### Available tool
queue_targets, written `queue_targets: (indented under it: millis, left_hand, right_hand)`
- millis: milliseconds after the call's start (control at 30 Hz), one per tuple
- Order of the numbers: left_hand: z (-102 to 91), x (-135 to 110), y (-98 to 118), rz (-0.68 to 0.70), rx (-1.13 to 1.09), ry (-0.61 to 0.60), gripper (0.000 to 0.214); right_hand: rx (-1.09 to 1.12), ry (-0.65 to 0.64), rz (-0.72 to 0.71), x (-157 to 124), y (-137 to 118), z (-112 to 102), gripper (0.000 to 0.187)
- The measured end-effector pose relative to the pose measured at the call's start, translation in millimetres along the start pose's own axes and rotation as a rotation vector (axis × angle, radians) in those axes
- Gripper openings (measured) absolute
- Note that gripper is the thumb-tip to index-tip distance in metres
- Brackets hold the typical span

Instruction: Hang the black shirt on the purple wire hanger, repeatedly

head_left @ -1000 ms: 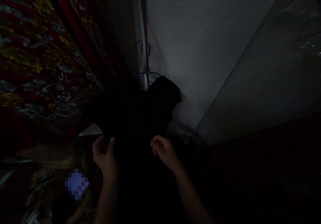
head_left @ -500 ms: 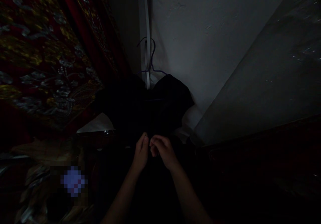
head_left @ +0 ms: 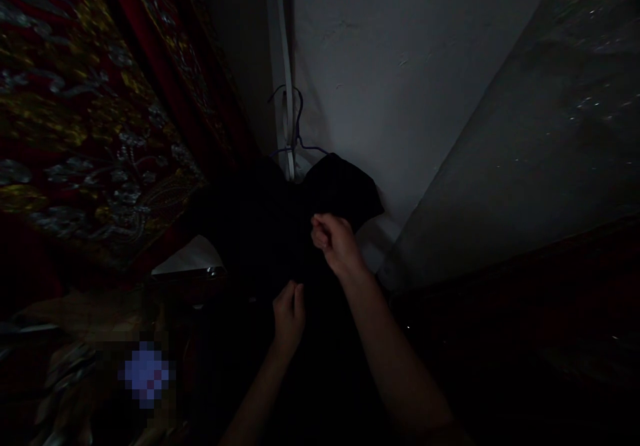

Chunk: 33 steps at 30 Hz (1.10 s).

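A black short-sleeved garment (head_left: 345,186) hangs on a thin purple hanger (head_left: 301,116), too dark to show its folds or fastenings. Low on its front, my left hand (head_left: 289,316) is closed in a pinch, seemingly on the cloth, though the fingertips blend into the black. Higher up and to the right, my right hand (head_left: 337,239) is also pinched shut in front of the chest part. Whatever sits between its thumb and forefinger is too small or too dark to make out. The two hands are apart.
A pale vertical cable or strap (head_left: 285,46) runs down the wall (head_left: 380,66) behind the hanger. At left stands a red panel (head_left: 100,139) with gold and silver ornament. A glossy sheet (head_left: 525,139) leans at right. A blurred-out bluish patch (head_left: 147,374) lies lower left among clutter.
My right hand has risen away from the left, up over the garment's chest. My left hand has dropped slightly and moved a little right. The view has shifted slightly.
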<state>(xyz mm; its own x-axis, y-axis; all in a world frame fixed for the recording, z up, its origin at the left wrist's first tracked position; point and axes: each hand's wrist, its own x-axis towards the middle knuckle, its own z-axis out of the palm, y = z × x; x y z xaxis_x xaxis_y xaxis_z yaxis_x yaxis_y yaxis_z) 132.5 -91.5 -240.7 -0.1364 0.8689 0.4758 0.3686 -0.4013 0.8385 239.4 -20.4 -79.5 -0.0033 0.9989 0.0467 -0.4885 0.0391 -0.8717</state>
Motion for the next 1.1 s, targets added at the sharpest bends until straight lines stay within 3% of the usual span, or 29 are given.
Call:
queue_targets:
  millis: [133,233,300,367,433,533,633,733,833,933,1000,1100]
  left_hand:
    - [3.0,11.9,-5.7,0.029,0.032,-0.120,0.040]
    - [-7.2,45.1,5.3,0.059,0.038,-0.269,0.037]
    - [-20.7,73.3,24.9,0.092,0.037,-0.317,0.029]
    - [-36.6,102.0,53.6,0.195,0.031,-0.213,0.020]
    - [-50.9,128.8,86.1,0.338,0.020,-0.053,0.032]
    - [-64.1,160.7,126.2,0.497,0.033,-0.061,0.029]
    - [-66.1,176.7,145.3,0.634,0.131,-0.062,0.015]
    - [-63.5,179.7,152.3,0.697,0.190,0.047,0.014]
    - [-71.5,183.2,158.4,0.629,0.163,0.199,0.016]
    - [-99.2,194.9,157.7,0.511,0.078,0.408,0.020]
    - [-123.7,201.0,145.9,0.385,-0.096,0.539,0.020]
    - [-152.2,191.9,108.9,0.064,-0.560,0.626,0.019]
  right_hand:
    - [-0.056,0.018,-0.186,23.2,-47.7,24.0,0.022]
    - [-0.141,-0.017,-0.262,16.9,-54.5,30.9,0.022]
    - [-0.200,-0.050,-0.285,8.5,-51.0,29.4,0.022]
    - [-0.256,-0.083,-0.293,1.7,-47.7,25.5,0.022]
    - [-0.297,-0.113,-0.303,-1.9,-47.3,21.9,0.023]
    - [-0.343,-0.147,-0.344,-2.8,-50.0,19.9,0.024]
    - [-0.408,-0.115,-0.463,-0.1,-47.7,21.3,0.025]
    - [-0.508,-0.027,-0.622,7.7,-33.1,21.6,0.026]
    - [-0.613,0.037,-0.618,17.4,-9.4,14.2,0.026]
    - [-0.629,0.016,-0.443,16.5,13.6,0.1,0.025]
    - [-0.558,-0.031,-0.353,5.7,24.9,-7.9,0.023]
    - [-0.453,-0.097,-0.295,-20.9,36.8,-11.1,0.023]
